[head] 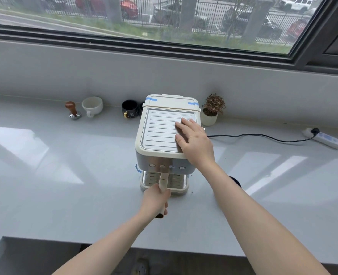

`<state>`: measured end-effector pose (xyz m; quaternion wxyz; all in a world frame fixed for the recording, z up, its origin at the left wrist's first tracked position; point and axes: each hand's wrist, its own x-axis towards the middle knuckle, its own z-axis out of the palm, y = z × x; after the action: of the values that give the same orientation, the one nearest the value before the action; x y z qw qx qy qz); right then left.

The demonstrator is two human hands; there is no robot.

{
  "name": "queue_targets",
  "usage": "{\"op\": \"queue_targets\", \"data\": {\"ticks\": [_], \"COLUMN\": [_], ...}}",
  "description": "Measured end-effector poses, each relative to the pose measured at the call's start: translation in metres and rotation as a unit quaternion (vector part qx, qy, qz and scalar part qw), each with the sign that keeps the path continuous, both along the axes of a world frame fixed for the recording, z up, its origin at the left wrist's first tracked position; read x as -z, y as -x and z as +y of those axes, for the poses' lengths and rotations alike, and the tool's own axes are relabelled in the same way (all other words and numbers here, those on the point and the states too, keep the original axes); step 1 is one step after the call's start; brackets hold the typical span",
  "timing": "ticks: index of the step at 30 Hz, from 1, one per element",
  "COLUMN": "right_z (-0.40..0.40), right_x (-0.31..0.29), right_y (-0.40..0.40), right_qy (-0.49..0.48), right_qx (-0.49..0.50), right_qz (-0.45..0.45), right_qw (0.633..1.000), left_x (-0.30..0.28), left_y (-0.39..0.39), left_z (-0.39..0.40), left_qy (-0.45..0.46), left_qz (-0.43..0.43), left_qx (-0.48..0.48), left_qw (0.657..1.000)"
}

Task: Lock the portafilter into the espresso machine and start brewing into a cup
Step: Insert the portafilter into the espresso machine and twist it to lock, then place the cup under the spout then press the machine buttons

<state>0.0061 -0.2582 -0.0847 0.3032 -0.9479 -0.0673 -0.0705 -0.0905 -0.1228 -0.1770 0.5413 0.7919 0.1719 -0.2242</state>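
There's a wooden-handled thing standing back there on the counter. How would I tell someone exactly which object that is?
Start at the cream espresso machine in the middle of the grey counter and look left along the back wall. Past the black mug and the white cup, the leftmost item is the tamper. It alone has a reddish-brown wooden knob on a shiny metal base.

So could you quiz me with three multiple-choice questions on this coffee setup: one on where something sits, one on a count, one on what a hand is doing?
1. Where is the white cup?
A. under the spout
B. beside the tamper
C. on the machine

2. How many front buttons?
A. two
B. four
C. six

3. The left hand is:
A. open
B. gripping the portafilter handle
C. holding a cup

Answers:
1 B: the white cup stands right of the tamper.
2 B: four dots on the espresso machine.
3 B: the left hand wraps the portafilter handle.
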Motion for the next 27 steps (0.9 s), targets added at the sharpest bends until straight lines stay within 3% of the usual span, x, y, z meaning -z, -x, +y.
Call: {"op": "queue_targets", "data": {"ticks": [4, 8, 12, 15, 18, 20, 27], "right_z": [-0.004, -0.015, -0.027, -0.042, -0.064, -0.085, -0.156], "right_x": [0.010, 0.018, 0.023, 0.028, 0.045, 0.063, 0.122], "right_y": [0.013, 0.033, 0.048, 0.059, 0.074, 0.083, 0.111], "right_qy": [-0.036, -0.069, -0.090, -0.104, -0.114, -0.128, -0.133], "right_qx": [-0.004, -0.020, -0.036, -0.045, -0.022, 0.054, 0.290], "right_qz": [-0.043, -0.053, -0.055, -0.077, -0.074, -0.057, 0.106], "right_qw": [0.998, 0.996, 0.994, 0.991, 0.990, 0.989, 0.942], "left_x": [-0.003, -0.005, -0.007, -0.002, 0.004, 0.009, 0.022], "left_y": [0.003, 0.010, 0.015, 0.021, 0.019, 0.010, -0.030], "left_z": [0.003, -0.002, -0.015, -0.035, -0.055, -0.069, -0.109], "left_qy": [-0.142, -0.308, -0.341, -0.306, -0.266, -0.256, -0.130], "left_qz": [-0.052, -0.159, -0.299, -0.372, -0.319, -0.282, -0.162], "left_qx": [0.055, 0.068, 0.108, 0.209, 0.296, 0.327, 0.296], "left_qw": [0.987, 0.935, 0.885, 0.851, 0.860, 0.865, 0.932]}}
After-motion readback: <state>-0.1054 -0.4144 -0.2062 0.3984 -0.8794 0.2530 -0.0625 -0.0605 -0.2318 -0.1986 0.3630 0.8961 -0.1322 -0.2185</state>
